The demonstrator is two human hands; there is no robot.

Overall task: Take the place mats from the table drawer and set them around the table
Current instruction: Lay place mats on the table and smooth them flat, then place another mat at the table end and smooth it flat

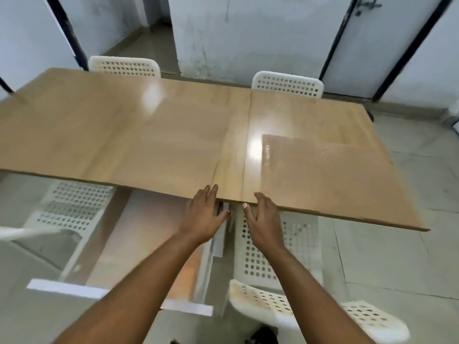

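A tan, finely dotted place mat (323, 175) lies flat on the right end of the wooden table (124, 132), reaching its near edge. My right hand (260, 217) rests at the mat's near left corner, fingers spread on top and thumb below the edge. My left hand (206, 214) sits just to its left on the bare table edge, fingers apart. Neither hand holds anything. Under the table on my left, a white-framed drawer (119, 294) is pulled out toward me. Its inside looks orange-brown and blurred, so I cannot make out what lies in it.
White perforated chairs stand at the far side (124, 67) (288, 84). Another chair (74, 202) is tucked under the near left, and one (293, 247) is below my right hand with its backrest (323, 311) near me. Grey tiled floor surrounds the table.
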